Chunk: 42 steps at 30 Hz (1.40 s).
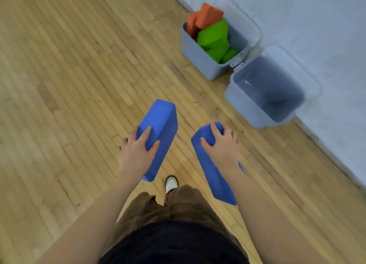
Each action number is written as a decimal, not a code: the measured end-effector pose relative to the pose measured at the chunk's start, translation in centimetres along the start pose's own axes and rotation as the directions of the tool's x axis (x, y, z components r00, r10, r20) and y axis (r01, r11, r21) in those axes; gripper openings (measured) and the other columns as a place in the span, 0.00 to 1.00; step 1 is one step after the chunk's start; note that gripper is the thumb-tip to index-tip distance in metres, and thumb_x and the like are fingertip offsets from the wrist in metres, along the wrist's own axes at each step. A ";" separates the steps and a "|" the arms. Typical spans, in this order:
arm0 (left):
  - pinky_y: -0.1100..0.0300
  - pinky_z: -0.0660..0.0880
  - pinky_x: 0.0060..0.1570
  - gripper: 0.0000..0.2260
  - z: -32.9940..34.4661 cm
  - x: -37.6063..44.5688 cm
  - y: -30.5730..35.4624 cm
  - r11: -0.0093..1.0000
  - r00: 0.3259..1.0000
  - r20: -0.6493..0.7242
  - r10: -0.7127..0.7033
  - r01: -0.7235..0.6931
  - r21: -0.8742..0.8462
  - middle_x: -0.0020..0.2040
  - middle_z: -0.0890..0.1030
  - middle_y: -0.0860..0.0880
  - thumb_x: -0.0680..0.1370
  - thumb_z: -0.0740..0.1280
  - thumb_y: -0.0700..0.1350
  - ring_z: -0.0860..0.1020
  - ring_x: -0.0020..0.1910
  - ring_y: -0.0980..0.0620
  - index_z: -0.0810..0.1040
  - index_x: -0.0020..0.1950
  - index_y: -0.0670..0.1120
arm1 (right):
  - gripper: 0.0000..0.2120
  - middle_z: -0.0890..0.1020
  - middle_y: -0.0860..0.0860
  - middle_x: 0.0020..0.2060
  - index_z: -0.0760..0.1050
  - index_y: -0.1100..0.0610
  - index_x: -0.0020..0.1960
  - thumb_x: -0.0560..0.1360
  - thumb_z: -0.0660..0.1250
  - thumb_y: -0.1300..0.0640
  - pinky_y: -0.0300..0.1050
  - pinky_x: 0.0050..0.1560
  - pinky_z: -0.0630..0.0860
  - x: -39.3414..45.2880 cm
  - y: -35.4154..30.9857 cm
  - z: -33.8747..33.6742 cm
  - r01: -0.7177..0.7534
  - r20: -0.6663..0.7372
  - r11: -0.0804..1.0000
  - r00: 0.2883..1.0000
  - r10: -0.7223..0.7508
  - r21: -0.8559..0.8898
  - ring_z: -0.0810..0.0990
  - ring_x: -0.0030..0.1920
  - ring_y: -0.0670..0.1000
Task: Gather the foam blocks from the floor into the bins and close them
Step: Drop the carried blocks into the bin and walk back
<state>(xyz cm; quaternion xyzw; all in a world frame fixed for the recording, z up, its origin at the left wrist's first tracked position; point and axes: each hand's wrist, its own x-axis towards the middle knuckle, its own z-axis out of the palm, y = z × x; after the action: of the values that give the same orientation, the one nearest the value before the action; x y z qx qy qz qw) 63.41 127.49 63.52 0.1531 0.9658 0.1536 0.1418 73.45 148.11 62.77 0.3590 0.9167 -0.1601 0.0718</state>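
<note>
My left hand (pixel 137 148) grips a long blue foam block (pixel 161 125) above the wooden floor, fingers curled over its near half. My right hand (pixel 221 146) grips a second blue foam block (pixel 213 176), which points down toward my legs. Ahead to the right stand two pale blue bins with their lids swung open against the wall. The far bin (pixel 196 54) holds orange blocks (pixel 206 16) and green blocks (pixel 214 39) piled above its rim. The near bin (pixel 245 105) shows no blocks inside.
A white wall (pixel 316 36) runs diagonally behind the bins. The wooden floor (pixel 79 75) stretches to the left and ahead. My shoe (pixel 171 182) and brown trousers are below the hands.
</note>
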 end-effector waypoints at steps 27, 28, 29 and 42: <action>0.45 0.67 0.60 0.24 -5.5 50.1 13.9 0.980 0.969 0.168 0.179 -0.191 0.057 0.73 0.62 0.49 0.77 0.60 0.60 0.69 0.63 0.41 0.66 0.72 0.56 | 0.30 0.63 0.55 0.70 0.57 0.46 0.75 0.76 0.60 0.40 0.56 0.62 0.65 48.3 -10.1 -10.7 -0.191 -0.058 0.978 0.979 0.197 0.087 0.63 0.67 0.60; 0.45 0.67 0.60 0.24 -5.9 51.5 13.8 0.986 0.976 0.164 0.146 -0.157 0.054 0.73 0.63 0.48 0.77 0.60 0.61 0.69 0.63 0.40 0.66 0.71 0.56 | 0.31 0.63 0.55 0.70 0.57 0.46 0.75 0.76 0.61 0.40 0.56 0.62 0.65 50.5 -11.1 -11.2 -0.159 -0.063 0.984 0.984 0.164 0.078 0.64 0.66 0.60; 0.45 0.68 0.59 0.24 -6.2 52.8 13.8 0.991 0.980 0.161 0.113 -0.123 0.051 0.73 0.63 0.49 0.77 0.60 0.61 0.69 0.63 0.40 0.66 0.71 0.57 | 0.31 0.64 0.56 0.70 0.58 0.46 0.75 0.76 0.61 0.40 0.57 0.62 0.65 52.6 -11.8 -11.7 -0.127 -0.068 0.989 0.989 0.131 0.070 0.64 0.66 0.61; 0.46 0.67 0.60 0.24 -6.1 73.3 26.8 0.993 0.987 0.149 0.060 -0.075 0.096 0.74 0.61 0.50 0.77 0.58 0.62 0.67 0.65 0.41 0.64 0.72 0.59 | 0.31 0.63 0.57 0.71 0.55 0.46 0.76 0.76 0.60 0.39 0.55 0.62 0.67 75.7 -10.0 -16.4 -0.061 -0.047 0.993 0.997 0.066 0.100 0.65 0.65 0.61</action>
<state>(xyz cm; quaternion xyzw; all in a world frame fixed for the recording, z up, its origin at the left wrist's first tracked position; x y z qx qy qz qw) 1.27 175.06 61.60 0.2035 0.9537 0.0975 0.1988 10.92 194.91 61.89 0.3949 0.8974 -0.1938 0.0360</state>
